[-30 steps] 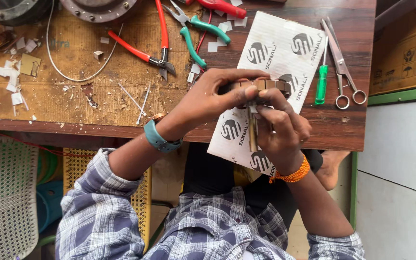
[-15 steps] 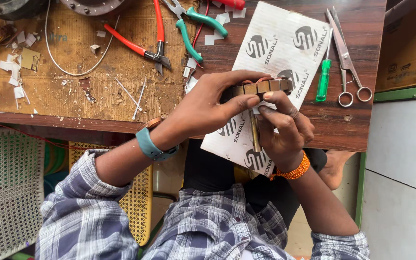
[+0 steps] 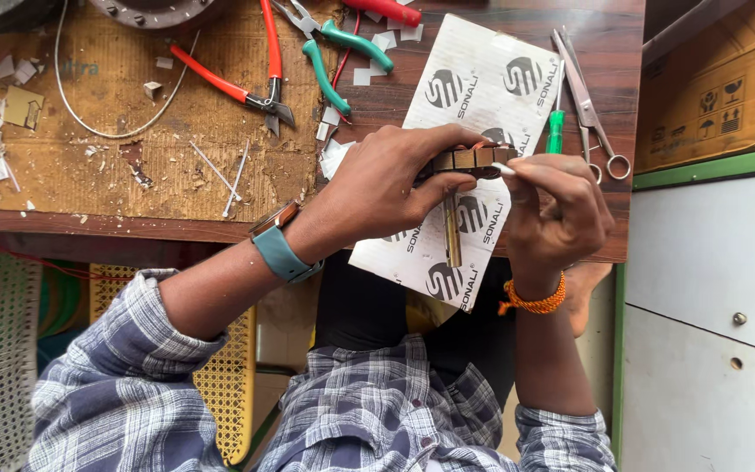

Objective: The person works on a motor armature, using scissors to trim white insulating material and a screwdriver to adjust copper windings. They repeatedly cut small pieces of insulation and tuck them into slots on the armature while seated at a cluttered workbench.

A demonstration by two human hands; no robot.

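Observation:
My left hand (image 3: 386,183) grips a small brown segmented metal part (image 3: 467,160) with a brass-coloured rod (image 3: 453,232) hanging down from it. My right hand (image 3: 557,214) pinches something thin and pale at the part's right end; what it is I cannot tell. Both hands hover over a white printed cardboard sheet (image 3: 482,87) lying on the wooden workbench (image 3: 107,166). A teal watch strap circles my left wrist, an orange thread band my right.
Red-handled pliers (image 3: 238,83), teal-handled pliers (image 3: 338,48), a green screwdriver (image 3: 556,131) and scissors (image 3: 592,105) lie on the bench with white paper scraps and a loop of wire (image 3: 115,131). A white cabinet (image 3: 709,306) and cardboard box (image 3: 718,87) stand at right.
My right hand has shifted from below the part to its right end. The left hand keeps its grip on the part.

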